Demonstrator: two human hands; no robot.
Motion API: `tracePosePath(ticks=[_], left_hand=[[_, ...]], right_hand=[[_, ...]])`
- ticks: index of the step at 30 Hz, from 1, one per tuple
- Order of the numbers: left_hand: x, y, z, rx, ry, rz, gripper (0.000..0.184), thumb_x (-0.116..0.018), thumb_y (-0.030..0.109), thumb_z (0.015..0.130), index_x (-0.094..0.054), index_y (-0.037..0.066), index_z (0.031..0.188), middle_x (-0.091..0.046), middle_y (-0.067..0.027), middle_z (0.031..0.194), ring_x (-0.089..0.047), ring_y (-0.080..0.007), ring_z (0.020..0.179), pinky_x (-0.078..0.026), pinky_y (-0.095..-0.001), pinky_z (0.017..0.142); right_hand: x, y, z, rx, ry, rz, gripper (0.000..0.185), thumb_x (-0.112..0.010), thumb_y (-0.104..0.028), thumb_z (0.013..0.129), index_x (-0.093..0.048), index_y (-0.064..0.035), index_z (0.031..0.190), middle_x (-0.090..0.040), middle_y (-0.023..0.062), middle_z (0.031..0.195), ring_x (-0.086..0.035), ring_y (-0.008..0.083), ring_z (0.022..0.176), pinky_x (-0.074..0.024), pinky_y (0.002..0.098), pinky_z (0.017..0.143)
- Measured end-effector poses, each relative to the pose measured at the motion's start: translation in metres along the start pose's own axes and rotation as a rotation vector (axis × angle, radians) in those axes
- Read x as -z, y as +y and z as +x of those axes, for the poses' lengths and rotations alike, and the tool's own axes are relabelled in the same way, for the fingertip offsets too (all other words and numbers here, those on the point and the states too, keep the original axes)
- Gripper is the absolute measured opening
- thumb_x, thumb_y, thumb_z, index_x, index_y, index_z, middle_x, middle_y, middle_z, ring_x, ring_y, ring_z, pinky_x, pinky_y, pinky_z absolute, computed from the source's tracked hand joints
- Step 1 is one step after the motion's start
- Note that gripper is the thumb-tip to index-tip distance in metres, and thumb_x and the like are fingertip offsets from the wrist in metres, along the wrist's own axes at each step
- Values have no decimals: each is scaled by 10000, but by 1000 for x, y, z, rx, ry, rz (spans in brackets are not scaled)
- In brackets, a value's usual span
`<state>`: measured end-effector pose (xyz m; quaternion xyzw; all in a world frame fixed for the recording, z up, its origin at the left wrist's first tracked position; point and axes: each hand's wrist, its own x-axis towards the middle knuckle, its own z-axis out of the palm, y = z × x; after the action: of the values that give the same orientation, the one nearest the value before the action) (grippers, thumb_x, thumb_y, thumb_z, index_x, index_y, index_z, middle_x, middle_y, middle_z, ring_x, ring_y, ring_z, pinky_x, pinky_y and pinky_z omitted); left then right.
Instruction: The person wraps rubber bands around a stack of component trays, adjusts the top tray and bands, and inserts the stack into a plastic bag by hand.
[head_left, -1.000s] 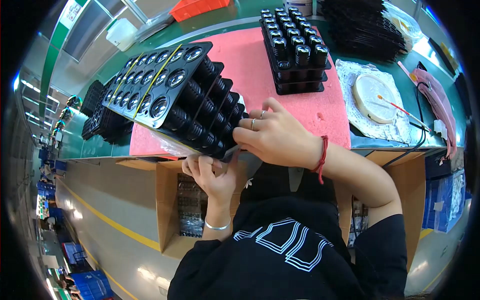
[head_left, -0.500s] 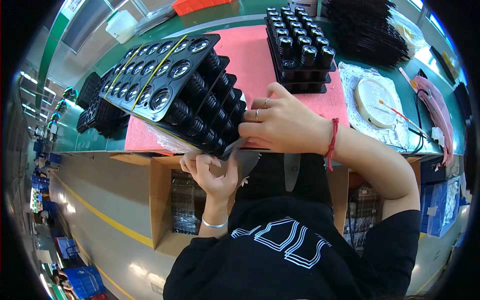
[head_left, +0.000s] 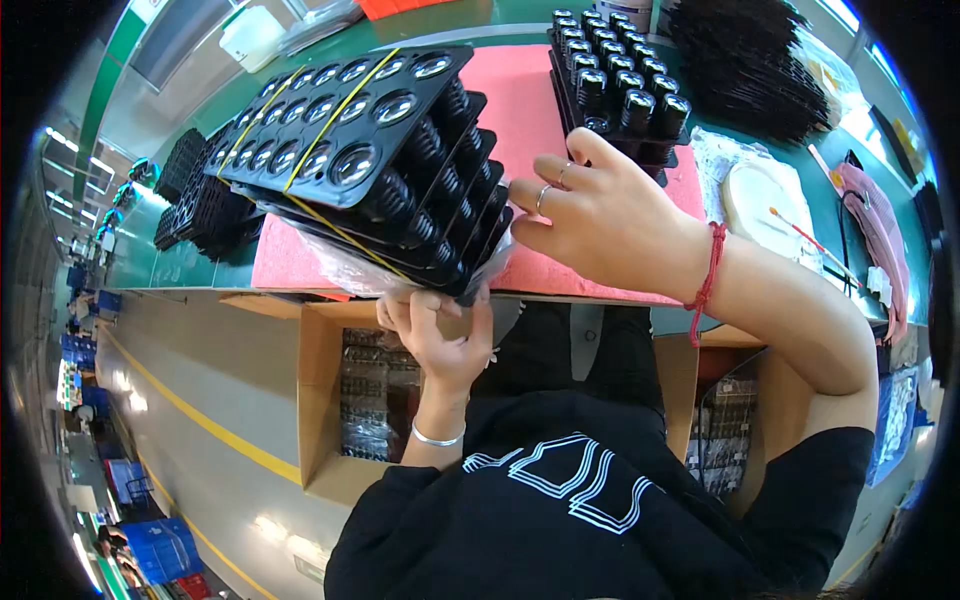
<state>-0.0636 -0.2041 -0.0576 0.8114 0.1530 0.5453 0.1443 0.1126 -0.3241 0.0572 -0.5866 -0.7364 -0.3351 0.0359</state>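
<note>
A banded stack of black trays (head_left: 320, 125) holding lens-like round parts tilts over the pink foam mat (head_left: 520, 90). Yellow bands run around it, and clear plastic (head_left: 345, 265) shows at its underside. My left hand (head_left: 440, 335) is under the near lower corner, its fingers bent round the plastic there. My right hand (head_left: 600, 210) is at the right side of the stack, its fingers curled near the edge; whatever its fingertips pinch is hidden. Behind it, another tray stack (head_left: 620, 85) stands upright with shiny-topped black cylinders.
Black empty trays (head_left: 750, 65) are piled at the back right, and more (head_left: 205, 200) lie at the left. A round white dish (head_left: 765, 205) with a red stick lies on a foil sheet at the right. Open cardboard boxes (head_left: 320, 400) sit below the table edge.
The banded stack looks higher and farther right in view. My right hand has shifted right and up with it, while my left hand stays at the lower corner.
</note>
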Motion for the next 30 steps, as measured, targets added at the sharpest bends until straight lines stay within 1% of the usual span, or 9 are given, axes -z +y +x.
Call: tracePosePath(ticks=[3,6,8,10,13,18,21,25,30], left_hand=[[-2,3,3,29,69,-42,361,-807,170,659,-467,132,776,-487,-53,767,-446,-244,783,-287,-376,791],[3,-4,4,-56,104,-129,407,-830,211,650,-512,125,888,-492,-43,776,-455,-239,771,-318,-373,765],[10,-5,7,-92,108,-154,426,-836,220,650,-533,124,934,-494,-39,782,-460,-235,770,-327,-368,756],[20,-2,13,-208,66,-139,413,-831,99,672,-587,77,1006,-455,-66,884,-468,-215,815,-389,-337,704],[28,8,36,-319,-2,65,331,-831,74,634,-675,116,923,-446,-29,796,-457,-205,735,-370,-333,684],[24,12,38,-278,-54,95,277,-817,118,647,-727,181,902,-448,7,767,-456,-184,710,-338,-337,713],[24,16,39,-263,-82,88,223,-786,100,665,-710,157,867,-431,-9,761,-460,-200,710,-342,-343,707],[27,17,33,-244,-107,36,165,-751,70,687,-672,140,814,-473,-20,790,-484,-212,743,-363,-344,715],[31,17,34,-286,-123,49,172,-750,54,691,-656,119,819,-553,-26,832,-532,-206,760,-409,-329,730]], right_hand=[[0,1,1,-25,49,38,29,-640,-153,755,-626,-133,771,-603,-5,932,-568,154,855,-424,312,747],[5,-4,-2,-123,32,598,38,-637,-104,812,-631,-67,818,-610,59,920,-608,261,768,-492,352,683],[3,-1,-5,-170,8,761,40,-635,-76,814,-634,-46,840,-621,74,921,-618,277,795,-500,356,707],[3,3,-4,-221,-15,921,51,-634,-47,816,-637,-24,862,-633,89,922,-628,293,823,-508,360,731],[3,9,0,-220,26,1012,86,-637,-1,806,-635,9,891,-641,121,922,-629,306,866,-511,363,759],[0,7,4,-262,11,1197,86,-631,-8,834,-650,6,916,-623,126,875,-615,282,797,-500,342,718],[6,-1,0,-309,-87,1186,86,-649,-36,839,-655,1,915,-619,120,870,-610,263,779,-495,336,706],[2,-19,-5,-221,69,898,123,-694,-58,778,-653,-33,892,-630,97,920,-621,277,758,-510,347,720],[6,-20,-3,-183,80,673,127,-702,-73,758,-656,-81,876,-641,47,905,-630,219,760,-493,331,685]])
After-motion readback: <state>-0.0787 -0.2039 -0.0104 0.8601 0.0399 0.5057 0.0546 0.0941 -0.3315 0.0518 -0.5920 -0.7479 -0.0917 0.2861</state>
